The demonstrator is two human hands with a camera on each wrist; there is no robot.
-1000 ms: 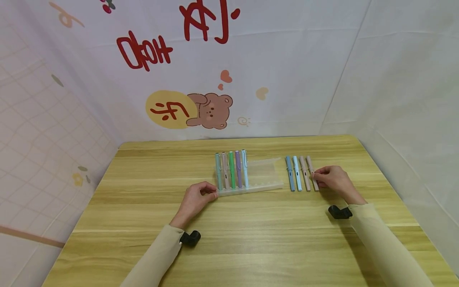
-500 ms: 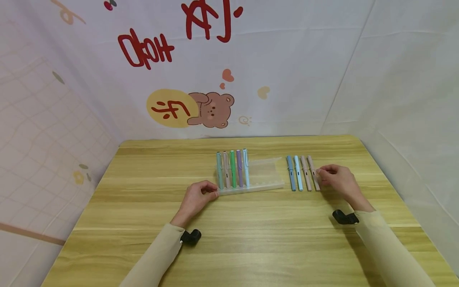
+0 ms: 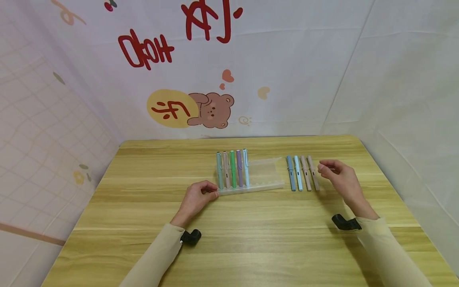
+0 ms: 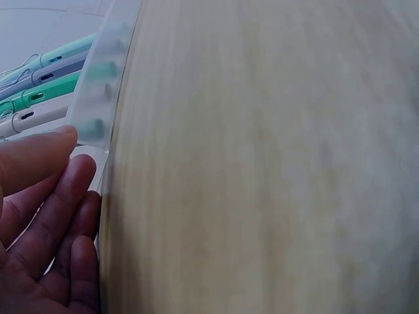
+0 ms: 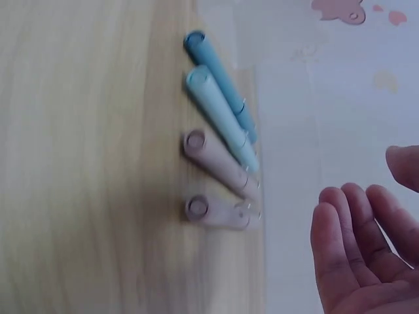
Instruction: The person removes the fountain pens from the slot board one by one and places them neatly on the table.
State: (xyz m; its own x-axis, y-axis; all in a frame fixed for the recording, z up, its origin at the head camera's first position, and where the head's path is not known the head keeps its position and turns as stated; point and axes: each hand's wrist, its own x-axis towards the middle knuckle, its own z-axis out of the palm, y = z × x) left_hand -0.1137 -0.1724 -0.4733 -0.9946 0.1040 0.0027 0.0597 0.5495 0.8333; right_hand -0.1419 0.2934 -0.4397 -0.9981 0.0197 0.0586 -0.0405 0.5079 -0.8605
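Note:
My left hand point(image 3: 195, 199) pinches the left end of a clear plastic pen stand point(image 3: 265, 187), thumb in front and fingers curled beside it in the left wrist view. Upright in the stand's left part are several capped pens: teal point(image 3: 219, 171), taupe, green point(image 3: 233, 169), purple and pale blue point(image 3: 246, 169). Right of the stand, a row of pens lies side by side: a blue one point(image 3: 291, 173), a light blue one point(image 3: 298, 173) and two taupe ones. My right hand point(image 3: 340, 177) hovers just right of the outermost taupe pen point(image 5: 216, 212), fingers loosely bent, thumb apart, holding nothing.
The wooden table point(image 3: 251, 231) runs back to a white cloth wall point(image 3: 294, 71) printed with a bear and red characters. More cloth hangs along both sides. The stand's right part shows bare slots.
My right hand has let go of the outermost taupe pen and drawn slightly right and up from it. The left hand stays at the stand's end.

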